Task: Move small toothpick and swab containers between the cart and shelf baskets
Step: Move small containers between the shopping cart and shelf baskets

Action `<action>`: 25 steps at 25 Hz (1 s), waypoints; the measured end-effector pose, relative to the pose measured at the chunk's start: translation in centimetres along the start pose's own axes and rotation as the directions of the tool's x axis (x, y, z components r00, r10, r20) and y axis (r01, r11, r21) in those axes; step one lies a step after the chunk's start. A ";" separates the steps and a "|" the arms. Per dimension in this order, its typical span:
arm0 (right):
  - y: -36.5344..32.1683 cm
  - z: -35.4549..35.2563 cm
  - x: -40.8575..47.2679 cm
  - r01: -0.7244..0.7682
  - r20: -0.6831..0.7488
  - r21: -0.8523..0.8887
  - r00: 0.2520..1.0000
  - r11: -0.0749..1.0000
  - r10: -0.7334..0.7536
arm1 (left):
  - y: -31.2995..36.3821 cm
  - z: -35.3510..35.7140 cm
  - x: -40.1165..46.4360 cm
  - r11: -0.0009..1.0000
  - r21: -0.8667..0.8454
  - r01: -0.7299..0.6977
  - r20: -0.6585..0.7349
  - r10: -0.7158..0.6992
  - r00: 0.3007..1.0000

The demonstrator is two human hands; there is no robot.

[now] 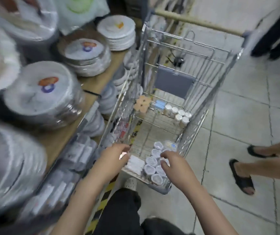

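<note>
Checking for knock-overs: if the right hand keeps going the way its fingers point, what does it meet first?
Probably the white-lidded round containers clustered in the cart's near corner; the right hand hovers just above them, though depth is unclear.

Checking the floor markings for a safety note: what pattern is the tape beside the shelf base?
Yellow and black diagonal stripes on the floor tape, clearest in the head view.

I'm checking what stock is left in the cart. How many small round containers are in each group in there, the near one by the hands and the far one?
Near group of round containers, beside the right hand: at least 7 visible; the hand may hide more
Far group of round containers: 6
Total: at least 13 in the cart
</note>
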State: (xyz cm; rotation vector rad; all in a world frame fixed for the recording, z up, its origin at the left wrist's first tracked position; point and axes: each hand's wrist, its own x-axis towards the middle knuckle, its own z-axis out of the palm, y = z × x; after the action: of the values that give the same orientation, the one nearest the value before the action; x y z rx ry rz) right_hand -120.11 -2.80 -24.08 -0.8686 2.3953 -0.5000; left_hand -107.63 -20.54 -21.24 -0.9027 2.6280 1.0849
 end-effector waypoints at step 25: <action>-29.6 11.5 -29.7 0.900 0.307 0.127 0.364 0.417 -0.879 | -10.9 -1.8 -56.7 0.767 -0.431 0.476 -0.748 -0.598 0.286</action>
State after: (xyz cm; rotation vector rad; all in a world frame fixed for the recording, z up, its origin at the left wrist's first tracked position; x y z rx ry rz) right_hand -80.05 -6.09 -7.54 -2.1244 1.4110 -0.5876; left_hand -55.36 -1.05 -6.07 -2.7538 2.3601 0.6450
